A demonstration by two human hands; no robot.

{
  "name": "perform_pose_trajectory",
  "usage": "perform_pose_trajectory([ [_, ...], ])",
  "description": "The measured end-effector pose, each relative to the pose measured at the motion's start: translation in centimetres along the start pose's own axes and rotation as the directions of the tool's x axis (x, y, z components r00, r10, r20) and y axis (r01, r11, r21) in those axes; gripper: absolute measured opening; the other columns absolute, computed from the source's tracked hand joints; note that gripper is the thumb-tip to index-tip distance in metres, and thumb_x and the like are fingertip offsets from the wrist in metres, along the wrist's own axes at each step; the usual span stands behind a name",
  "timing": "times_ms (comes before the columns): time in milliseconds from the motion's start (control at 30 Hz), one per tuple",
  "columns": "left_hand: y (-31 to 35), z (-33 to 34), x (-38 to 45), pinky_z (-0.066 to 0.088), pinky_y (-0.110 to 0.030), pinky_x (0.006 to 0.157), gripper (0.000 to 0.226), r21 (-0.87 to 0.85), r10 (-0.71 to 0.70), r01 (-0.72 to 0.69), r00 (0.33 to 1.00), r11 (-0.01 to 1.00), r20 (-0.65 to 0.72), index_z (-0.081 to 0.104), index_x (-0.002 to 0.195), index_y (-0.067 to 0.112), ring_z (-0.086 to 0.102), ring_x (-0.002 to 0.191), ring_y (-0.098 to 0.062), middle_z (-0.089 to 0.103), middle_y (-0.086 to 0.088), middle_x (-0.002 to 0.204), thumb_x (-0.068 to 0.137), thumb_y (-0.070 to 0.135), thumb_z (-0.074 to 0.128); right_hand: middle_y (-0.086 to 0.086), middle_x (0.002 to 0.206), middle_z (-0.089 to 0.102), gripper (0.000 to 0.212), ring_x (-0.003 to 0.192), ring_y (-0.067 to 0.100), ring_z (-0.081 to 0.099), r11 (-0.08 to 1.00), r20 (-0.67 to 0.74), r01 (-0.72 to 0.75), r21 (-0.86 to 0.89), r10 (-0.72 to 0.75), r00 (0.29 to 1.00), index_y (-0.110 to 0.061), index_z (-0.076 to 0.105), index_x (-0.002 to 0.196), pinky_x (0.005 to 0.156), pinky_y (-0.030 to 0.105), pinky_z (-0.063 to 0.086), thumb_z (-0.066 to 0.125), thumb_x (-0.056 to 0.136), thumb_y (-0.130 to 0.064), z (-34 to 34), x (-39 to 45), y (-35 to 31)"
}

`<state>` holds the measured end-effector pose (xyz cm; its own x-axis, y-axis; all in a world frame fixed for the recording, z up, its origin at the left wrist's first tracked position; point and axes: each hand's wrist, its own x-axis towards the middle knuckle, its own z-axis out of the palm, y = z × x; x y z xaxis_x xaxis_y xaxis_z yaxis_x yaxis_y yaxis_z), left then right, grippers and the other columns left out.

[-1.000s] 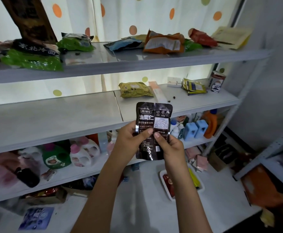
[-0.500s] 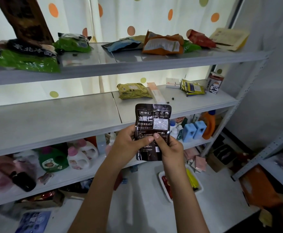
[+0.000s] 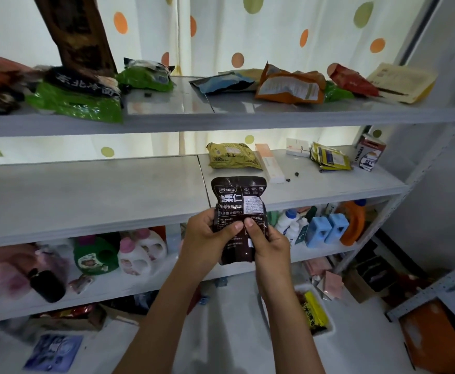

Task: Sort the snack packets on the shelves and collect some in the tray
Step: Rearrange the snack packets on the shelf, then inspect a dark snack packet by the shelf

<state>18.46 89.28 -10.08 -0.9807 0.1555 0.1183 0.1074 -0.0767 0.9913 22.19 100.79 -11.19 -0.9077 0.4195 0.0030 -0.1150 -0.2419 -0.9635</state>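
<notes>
Held upright before the middle shelf [image 3: 91, 190]: dark brown chestnut packet [image 3: 238, 209], pinched low between left hand [image 3: 207, 240] and right hand [image 3: 268, 244], thumbs on its front. Probably light, soft, glossy, slippery film; best gripped across both side edges.

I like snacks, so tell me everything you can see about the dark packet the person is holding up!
The dark brown packet is a glossy, flat pouch that looks like plastic film, with white Chinese lettering and a pale printed label on its right side. It looks sealed and slightly crinkled. It is held upright, in front of the middle shelf's edge. The left hand and right hand grip its lower half, thumbs meeting on the front.
</notes>
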Motion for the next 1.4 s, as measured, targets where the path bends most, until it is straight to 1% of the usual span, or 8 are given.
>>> perform_pose_trajectory([
  [433,11.9,-8.3,14.6,0.053,-0.017,0.067,0.032,0.004,0.240,-0.242,0.959,0.970,-0.150,0.066,0.104,0.012,0.072,0.080,-0.007,0.076,0.003,0.089,0.076,0.003,0.078,0.001,0.094,0.077,0.016,0.089,0.020,0.073,0.951,0.319,0.295,-0.095,-0.252,0.914,-0.023,0.073,0.100,0.074,0.031,0.060,0.058,0.097,-0.016,13.7,11.9,-9.6],
  [633,12.7,-11.6,22.0,0.044,-0.027,0.066,0.023,0.577,0.553,-0.334,0.793,0.745,-0.255,0.052,0.089,0.022,0.054,0.079,-0.008,0.054,0.011,0.085,0.080,0.022,0.074,-0.005,0.084,0.077,0.019,0.078,0.005,0.071,0.892,0.336,0.423,-0.162,-0.353,0.873,-0.020,0.073,0.096,0.063,0.014,0.050,0.056,0.098,-0.013,20.2,17.2,-11.1],
  [833,13.2,-13.6,26.5,0.053,-0.022,0.079,0.019,0.241,0.321,-0.294,0.944,0.925,-0.079,0.065,0.090,0.039,0.065,0.087,0.004,0.070,0.013,0.095,0.099,0.033,0.049,-0.009,0.102,0.074,0.039,0.099,0.005,0.067,0.870,0.318,0.400,-0.287,-0.307,0.897,-0.038,0.074,0.102,0.089,0.033,0.053,0.037,0.103,-0.048,24.8,22.3,-10.0],
  [1000,11.7,-14.6,30.4,0.057,-0.033,0.078,0.014,0.154,0.078,-0.069,0.995,0.986,-0.054,0.061,0.105,0.024,0.069,0.085,-0.013,0.070,0.000,0.099,0.094,0.031,0.059,-0.009,0.114,0.060,0.050,0.106,-0.005,0.054,0.659,0.403,0.544,-0.519,-0.373,0.836,-0.021,0.065,0.122,0.085,0.000,0.034,0.031,0.096,-0.046,25.1,25.0,-8.6],
  [1100,10.5,-14.7,31.7,0.035,-0.027,0.060,0.022,0.481,0.128,-0.016,0.971,0.876,-0.200,0.061,0.101,0.011,0.063,0.084,-0.020,0.062,-0.003,0.087,0.099,0.030,0.049,-0.009,0.114,0.061,0.037,0.099,-0.024,0.047,0.551,0.464,0.580,-0.600,-0.350,0.813,-0.018,0.065,0.120,0.085,-0.004,0.031,0.040,0.099,-0.034,24.9,26.8,-6.7],
  [1233,10.1,-14.5,32.4,0.041,-0.032,0.090,0.034,0.667,0.236,0.015,0.929,0.745,-0.284,0.055,0.131,0.011,0.054,0.119,-0.029,0.057,-0.013,0.131,0.099,0.021,0.049,0.000,0.104,0.069,0.024,0.089,-0.010,0.055,0.455,0.526,0.655,-0.603,-0.391,0.755,-0.011,0.071,0.104,0.079,0.010,0.039,0.048,0.101,-0.012,25.0,28.5,-6.0],
  [1300,10.6,-14.2,32.5,0.040,-0.031,0.099,0.038,0.779,0.356,-0.088,0.917,0.620,-0.180,0.058,0.131,0.014,0.047,0.130,-0.026,0.045,-0.013,0.146,0.094,0.007,0.053,0.004,0.103,0.070,0.026,0.090,0.005,0.058,0.479,0.549,0.650,-0.589,-0.354,0.758,-0.007,0.073,0.100,0.082,0.022,0.043,0.048,0.100,-0.013,24.9,28.7,-6.7],
  [1400,11.1,-14.1,32.7,0.050,-0.029,0.087,0.028,0.811,0.320,-0.207,0.947,0.547,0.025,0.076,0.103,0.018,0.065,0.101,-0.020,0.072,-0.006,0.110,0.087,0.004,0.056,0.000,0.108,0.070,0.031,0.097,0.011,0.058,0.392,0.621,0.695,-0.603,-0.316,0.717,-0.014,0.074,0.106,0.085,0.030,0.045,0.044,0.101,-0.023,24.2,29.3,-6.6],
])
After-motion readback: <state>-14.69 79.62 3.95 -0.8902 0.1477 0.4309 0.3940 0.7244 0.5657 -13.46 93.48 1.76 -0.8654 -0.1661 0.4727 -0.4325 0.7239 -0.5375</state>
